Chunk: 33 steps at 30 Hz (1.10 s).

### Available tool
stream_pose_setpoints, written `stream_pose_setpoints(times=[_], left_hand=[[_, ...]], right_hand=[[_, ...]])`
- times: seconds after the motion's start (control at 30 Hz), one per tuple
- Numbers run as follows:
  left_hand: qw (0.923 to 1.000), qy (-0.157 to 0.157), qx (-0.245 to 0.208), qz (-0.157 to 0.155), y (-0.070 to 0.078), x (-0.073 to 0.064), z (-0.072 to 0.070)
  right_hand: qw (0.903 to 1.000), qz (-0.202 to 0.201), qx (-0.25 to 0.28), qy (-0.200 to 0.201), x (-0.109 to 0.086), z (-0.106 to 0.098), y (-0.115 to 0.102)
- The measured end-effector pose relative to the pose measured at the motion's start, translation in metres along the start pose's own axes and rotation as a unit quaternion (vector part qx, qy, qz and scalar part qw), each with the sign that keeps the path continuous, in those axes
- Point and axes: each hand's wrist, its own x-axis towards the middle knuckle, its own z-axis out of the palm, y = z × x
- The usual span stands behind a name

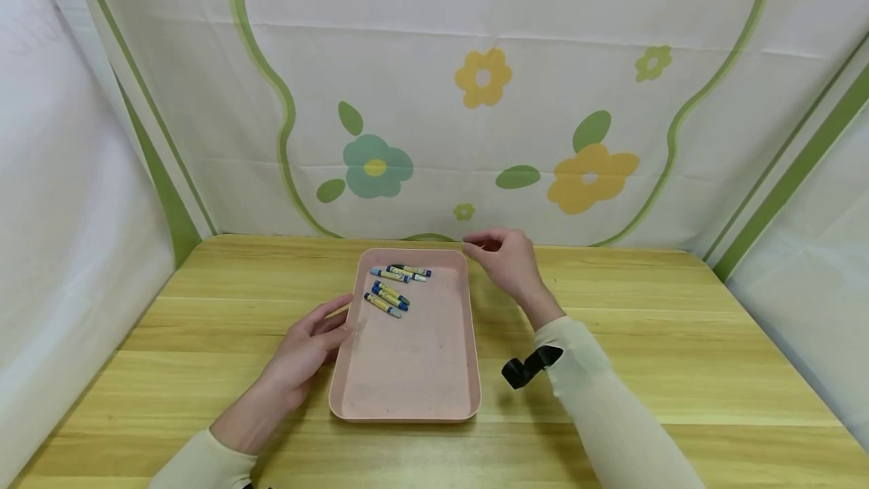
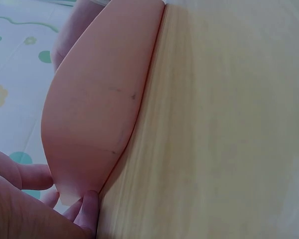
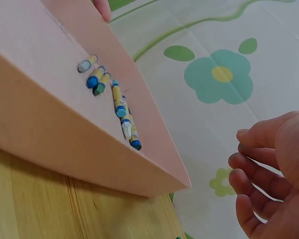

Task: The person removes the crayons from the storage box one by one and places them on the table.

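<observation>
A pink rectangular tray (image 1: 414, 368) lies lengthwise on the wooden table. Several short crayons in yellow and blue wrappers sit inside its far left part. A light blue crayon (image 1: 390, 275) overlaps others near the back; nearer me a green-tipped crayon (image 1: 391, 292) and a grey-tipped crayon (image 1: 383, 306) lie slanted. My left hand (image 1: 304, 349) touches the tray's left side, its fingers extended against the outer wall (image 2: 94, 114). Just beyond the back right corner hovers my right hand (image 1: 508, 262), fingers loosely bent. Nothing shows between its fingers (image 3: 256, 169) in the right wrist view.
The wooden table (image 1: 645, 368) extends to both sides of the tray. Behind it hangs a white curtain (image 1: 421, 96) with flowers and green borders, and similar cloth walls stand left and right. A black wrist strap (image 1: 532, 366) is on the right sleeve.
</observation>
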Motion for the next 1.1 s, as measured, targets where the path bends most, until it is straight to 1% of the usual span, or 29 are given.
stream_pose_setpoints(times=[0.13,0.47,0.8,0.97,1.1], left_hand=[[1.0,0.0,0.0,0.0,0.0,0.0,0.0],[1.0,0.001,-0.002,-0.005,0.002,-0.002,0.0],[1.0,-0.002,-0.003,-0.003,0.001,-0.001,-0.001],[1.0,-0.002,0.0,-0.004,0.002,-0.001,-0.001],[1.0,-0.002,0.0,-0.006,0.002,-0.001,-0.001]], right_hand=[[0.9999,-0.002,0.008,-0.009,0.001,0.008,-0.005],[0.999,-0.031,0.022,-0.024,0.0,0.024,-0.016],[0.9991,-0.019,0.022,-0.03,0.001,0.036,-0.023],[0.9989,-0.008,0.023,-0.041,0.0,0.043,-0.029],[0.9984,-0.012,0.026,-0.049,0.0,0.049,-0.033]])
